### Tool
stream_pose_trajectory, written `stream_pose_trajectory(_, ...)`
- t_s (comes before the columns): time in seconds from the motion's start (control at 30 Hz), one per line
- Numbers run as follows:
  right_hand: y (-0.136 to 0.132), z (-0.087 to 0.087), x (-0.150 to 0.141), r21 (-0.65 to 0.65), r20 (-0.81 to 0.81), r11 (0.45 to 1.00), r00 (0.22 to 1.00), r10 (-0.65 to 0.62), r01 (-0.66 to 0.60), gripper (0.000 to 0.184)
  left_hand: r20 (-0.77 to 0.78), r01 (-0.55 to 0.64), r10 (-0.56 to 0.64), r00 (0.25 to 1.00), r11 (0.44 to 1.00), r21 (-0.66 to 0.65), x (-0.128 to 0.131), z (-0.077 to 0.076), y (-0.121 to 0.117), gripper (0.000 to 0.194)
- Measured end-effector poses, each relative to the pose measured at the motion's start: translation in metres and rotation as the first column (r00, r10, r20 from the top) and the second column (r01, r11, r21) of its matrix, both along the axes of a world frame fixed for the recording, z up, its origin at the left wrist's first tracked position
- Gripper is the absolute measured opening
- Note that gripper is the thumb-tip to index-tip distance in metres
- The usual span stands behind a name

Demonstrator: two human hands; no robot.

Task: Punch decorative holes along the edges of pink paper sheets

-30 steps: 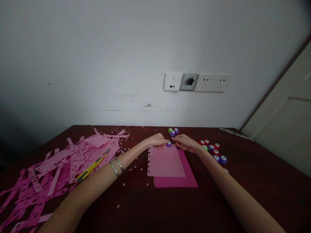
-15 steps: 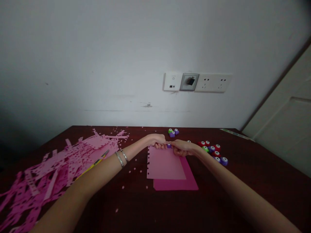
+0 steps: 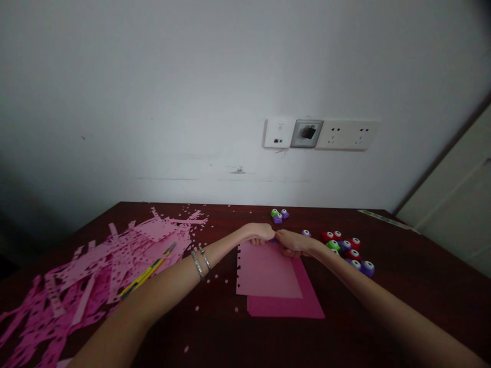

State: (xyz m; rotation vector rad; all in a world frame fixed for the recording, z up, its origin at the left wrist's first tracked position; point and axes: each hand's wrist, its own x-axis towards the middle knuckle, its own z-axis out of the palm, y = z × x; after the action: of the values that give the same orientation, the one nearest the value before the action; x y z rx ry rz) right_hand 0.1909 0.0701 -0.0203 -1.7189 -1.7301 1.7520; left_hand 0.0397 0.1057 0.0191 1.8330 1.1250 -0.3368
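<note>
At the far edge of a light pink sheet of paper (image 3: 268, 273), my left hand (image 3: 259, 232) and my right hand (image 3: 292, 243) meet, both with fingers closed. A small purple craft punch (image 3: 272, 240) is between them, mostly hidden by the fingers. Each hand appears to grip the punch together with the paper's edge. Punched notches run down the sheet's left side. Under it lies darker pink paper (image 3: 287, 307), showing along the front and right. To the right of my right hand, another purple punch (image 3: 306, 233) stands on the table.
Red, green and purple punches (image 3: 353, 254) cluster at the right, with a few more (image 3: 277, 217) near the wall. Punched pink strips (image 3: 92, 271) cover the left side, with a yellow cutter knife (image 3: 148, 273) on them. A ruler-like strip (image 3: 387, 220) lies at the far right.
The view has shifted slightly, so everything sits lower and further right. My thumbs and fingers now cover more of the purple craft punch, whose white top is no longer visible.
</note>
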Motion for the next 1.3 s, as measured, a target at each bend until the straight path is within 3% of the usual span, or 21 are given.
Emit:
stream_pose_trajectory(0.1,-0.003,0.006,-0.004,0.055,0.053,0.998,0.999,0.004,-0.007,0.045,0.033,0.016,-0.016,0.999,1.0,-0.007,-0.001,0.0,0.001,0.033)
stream_pose_trajectory(0.3,0.007,0.009,0.0,-0.165,0.059,0.986,0.997,0.047,-0.036,0.052,0.1,0.107,-0.098,0.99,0.991,-0.086,-0.005,0.003,0.006,0.023)
stream_pose_trajectory(0.43,0.007,0.014,0.003,-0.202,0.02,0.979,1.0,0.014,-0.01,0.055,0.12,0.143,-0.126,0.985,0.979,-0.147,-0.011,0.008,0.008,0.026)
stream_pose_trajectory(0.67,-0.011,0.037,0.004,-0.181,-0.109,0.983,0.994,-0.016,-0.004,0.055,0.092,0.053,-0.031,0.995,0.966,-0.252,-0.017,0.008,0.01,0.035)
stream_pose_trajectory(0.83,-0.007,0.037,0.005,-0.231,-0.157,0.969,0.986,0.047,-0.083,0.052,0.071,0.03,-0.006,0.997,0.942,-0.335,-0.01,-0.001,0.018,0.036)
stream_pose_trajectory(1.0,0.006,0.037,0.008,-0.346,-0.22,0.924,0.972,0.088,-0.162,0.048,0.036,0.153,-0.151,0.988,0.917,-0.368,-0.003,-0.003,0.031,0.031)
stream_pose_trajectory(1.13,0.016,0.04,0.008,-0.462,-0.219,0.854,0.964,0.151,-0.239,0.047,0.035,0.278,-0.284,0.958,0.898,-0.341,0.004,-0.004,0.035,0.03)
stream_pose_trajectory(1.3,0.027,0.036,0.008,-0.525,-0.199,0.795,0.952,0.232,-0.303,0.052,-0.08,0.373,-0.418,0.905,0.869,-0.323,0.011,-0.009,0.034,0.033)
